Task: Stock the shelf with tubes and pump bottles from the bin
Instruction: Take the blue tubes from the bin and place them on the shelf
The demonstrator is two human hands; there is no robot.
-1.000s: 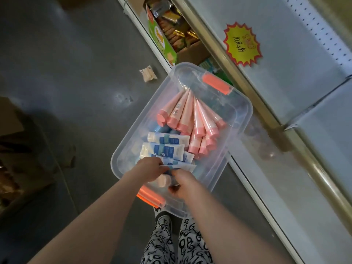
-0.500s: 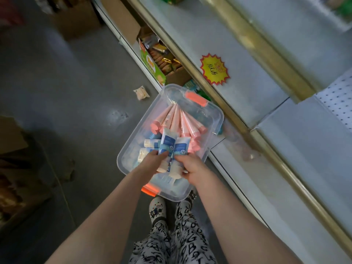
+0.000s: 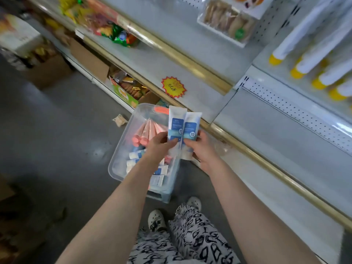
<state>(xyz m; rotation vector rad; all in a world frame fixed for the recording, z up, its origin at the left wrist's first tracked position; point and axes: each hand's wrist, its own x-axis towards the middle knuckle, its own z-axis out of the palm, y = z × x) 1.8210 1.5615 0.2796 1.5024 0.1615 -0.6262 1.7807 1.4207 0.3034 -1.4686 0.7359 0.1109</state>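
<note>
My left hand [image 3: 161,146] grips a white and blue tube [image 3: 176,121] and my right hand [image 3: 202,149] grips a second one [image 3: 192,126]. Both tubes stand upright, side by side, above the clear plastic bin [image 3: 122,149] on the floor. Inside the bin lie several pink tubes [image 3: 147,131] and more white and blue tubes [image 3: 136,155]. To the right runs a white shelf [image 3: 266,130] with a gold front rail. Higher on the right, several white tubes with yellow caps [image 3: 304,60] lie in a row.
Snack packs [image 3: 122,36] and a tray of baked goods [image 3: 226,23] fill the upper shelves. An open carton of snacks [image 3: 129,88] sits on the bottom shelf behind the bin. A yellow price star [image 3: 173,87] is stuck on the shelf. A scrap of packaging [image 3: 119,120] lies on the grey floor.
Both hands have risen out of the bin, each with a white and blue tube, toward the shelf. The view has tilted up, so the upper shelves show.
</note>
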